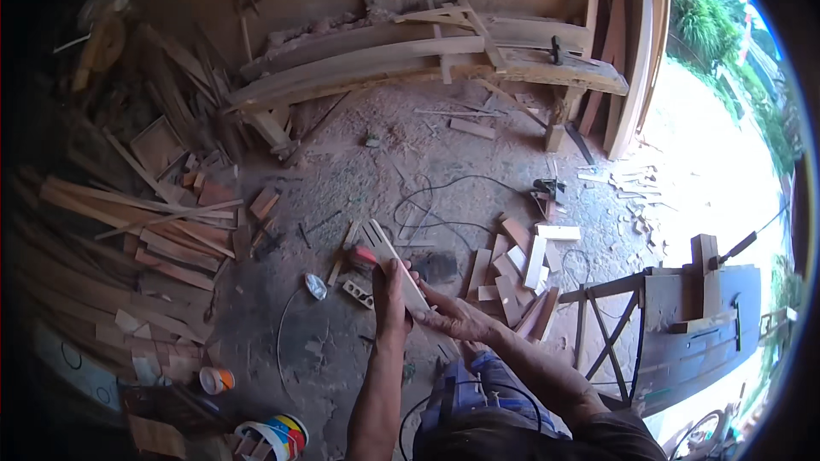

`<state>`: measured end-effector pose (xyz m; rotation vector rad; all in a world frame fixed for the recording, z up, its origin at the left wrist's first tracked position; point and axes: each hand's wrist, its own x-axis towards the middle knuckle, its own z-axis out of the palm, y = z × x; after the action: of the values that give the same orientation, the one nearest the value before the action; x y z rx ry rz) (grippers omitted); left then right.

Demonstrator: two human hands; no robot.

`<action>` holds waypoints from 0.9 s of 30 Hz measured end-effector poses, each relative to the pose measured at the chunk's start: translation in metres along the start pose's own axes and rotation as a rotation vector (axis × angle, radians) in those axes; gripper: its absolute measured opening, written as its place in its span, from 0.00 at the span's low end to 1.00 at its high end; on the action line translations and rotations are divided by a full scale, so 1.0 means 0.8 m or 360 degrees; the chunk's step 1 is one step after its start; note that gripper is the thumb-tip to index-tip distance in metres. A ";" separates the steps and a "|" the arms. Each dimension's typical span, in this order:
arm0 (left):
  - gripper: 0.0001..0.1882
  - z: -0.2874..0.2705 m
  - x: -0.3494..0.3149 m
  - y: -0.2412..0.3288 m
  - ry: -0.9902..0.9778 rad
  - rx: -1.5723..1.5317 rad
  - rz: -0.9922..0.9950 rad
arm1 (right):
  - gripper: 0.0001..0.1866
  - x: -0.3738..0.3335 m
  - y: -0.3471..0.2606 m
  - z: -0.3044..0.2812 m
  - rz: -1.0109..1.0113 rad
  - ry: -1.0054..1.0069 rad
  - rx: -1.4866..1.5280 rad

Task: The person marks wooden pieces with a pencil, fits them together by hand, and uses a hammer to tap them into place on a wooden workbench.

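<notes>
A long, narrow wooden board (384,248) slants across in front of my body, with dark slots near its far end. My left hand (392,297) is closed on its left edge, thumb pointing up along it. Lower on the board, my right hand (446,316) is wrapped round the right edge, partly hiding its face. Beyond my left hand, a red rounded object (364,257) shows in part; its kind is unclear. A block with a row of holes (358,294) lies on the floor nearby, beside a small silvery object (316,287).
Cut wood blocks (506,282) lie heaped right of my feet, near a corded power tool (549,189). A saw table (683,367) stands at the right. Timber strips (162,222) are piled left, with buckets (282,437) nearer me. A long bench (359,85) spans the back.
</notes>
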<state>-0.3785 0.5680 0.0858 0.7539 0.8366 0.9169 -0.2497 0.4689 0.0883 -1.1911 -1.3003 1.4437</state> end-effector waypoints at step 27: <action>0.48 0.637 -0.364 -0.268 -0.3354 0.0132 -0.0262 | 0.39 -0.647 0.040 -0.136 -0.0077 0.3341 -0.0927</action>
<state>0.0346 0.1208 0.2284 1.1795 -0.9376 -0.3480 -0.0395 -0.0166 0.1140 -1.9060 -0.0682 -0.6434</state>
